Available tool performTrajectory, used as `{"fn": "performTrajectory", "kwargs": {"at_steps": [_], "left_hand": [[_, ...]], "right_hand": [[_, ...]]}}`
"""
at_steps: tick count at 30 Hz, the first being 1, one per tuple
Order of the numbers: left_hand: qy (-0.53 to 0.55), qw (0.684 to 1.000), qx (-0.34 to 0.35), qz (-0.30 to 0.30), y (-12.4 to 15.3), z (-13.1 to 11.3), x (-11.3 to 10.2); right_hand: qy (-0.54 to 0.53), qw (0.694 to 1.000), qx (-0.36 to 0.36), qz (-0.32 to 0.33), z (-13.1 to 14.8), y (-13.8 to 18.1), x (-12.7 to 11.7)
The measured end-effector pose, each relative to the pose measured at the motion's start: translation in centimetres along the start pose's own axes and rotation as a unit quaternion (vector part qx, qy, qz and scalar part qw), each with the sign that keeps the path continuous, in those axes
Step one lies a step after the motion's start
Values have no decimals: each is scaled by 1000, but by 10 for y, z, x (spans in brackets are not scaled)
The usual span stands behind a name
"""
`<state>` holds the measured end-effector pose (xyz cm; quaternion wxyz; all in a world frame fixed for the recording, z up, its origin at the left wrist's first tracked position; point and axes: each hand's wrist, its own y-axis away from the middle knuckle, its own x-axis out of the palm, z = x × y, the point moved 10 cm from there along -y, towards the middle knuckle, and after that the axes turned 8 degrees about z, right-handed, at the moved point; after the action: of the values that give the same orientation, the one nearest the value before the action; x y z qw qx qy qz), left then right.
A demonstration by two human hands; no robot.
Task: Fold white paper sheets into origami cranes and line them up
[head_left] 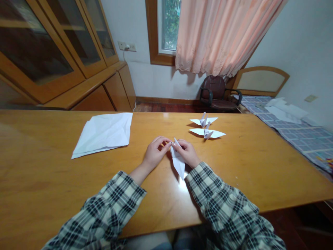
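Note:
A partly folded white paper piece [178, 162] lies pointed toward me on the wooden table [260, 166]. My left hand [154, 152] pinches its far tip with closed fingers. My right hand [187, 152] grips the same end from the right, fingers curled on the paper. Both wrists wear plaid sleeves. Two finished white paper cranes [203, 121] [207, 133] stand just beyond my right hand.
A stack of white paper sheets [104, 133] lies at the left of the table. Behind it stand wooden glass-door cabinets [52, 52]. A dark office chair [217, 93], a window with a pink curtain [221, 34] and a bed with a checked cover [299, 135] are at the right.

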<state>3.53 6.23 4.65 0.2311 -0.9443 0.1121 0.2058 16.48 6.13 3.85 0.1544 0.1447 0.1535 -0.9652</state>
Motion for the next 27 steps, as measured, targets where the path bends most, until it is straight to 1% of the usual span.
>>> {"fn": "performTrajectory", "kwargs": {"at_steps": [4,11,21,27], "left_hand": [[-17,1000,24,-8,0,-7,-3],[-9,999,30,-31,2,-9,-7],[7,1000,24,-19,1,-8,-4],[-3,1000,30,7,1,-8,3]], "right_hand": [[-13,1000,-1,0,0,-1,0],[-20,1000,3,-3,-1,-1,-1],[-11,1000,-1,-10,-1,-1,-3],[-20,999,8,-27,-2,-1,-6]]}}
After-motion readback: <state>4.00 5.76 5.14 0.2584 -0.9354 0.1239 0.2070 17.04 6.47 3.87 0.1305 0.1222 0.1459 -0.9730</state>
